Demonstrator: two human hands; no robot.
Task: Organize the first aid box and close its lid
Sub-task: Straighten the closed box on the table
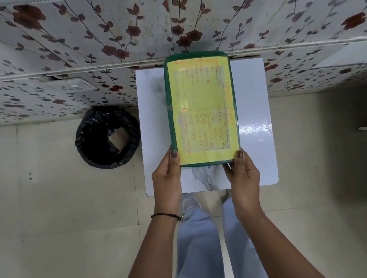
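Note:
The first aid box is a green case with a yellow handwritten label taped over its top face. It lies lengthwise over a small white table, with its lid down. My left hand grips the near left corner, thumb on top. My right hand grips the near right corner in the same way. The box's contents are hidden.
A black bin lined with a plastic bag stands on the floor left of the table. A floral-patterned wall runs behind the table. My legs in light blue trousers stand at the table's near edge.

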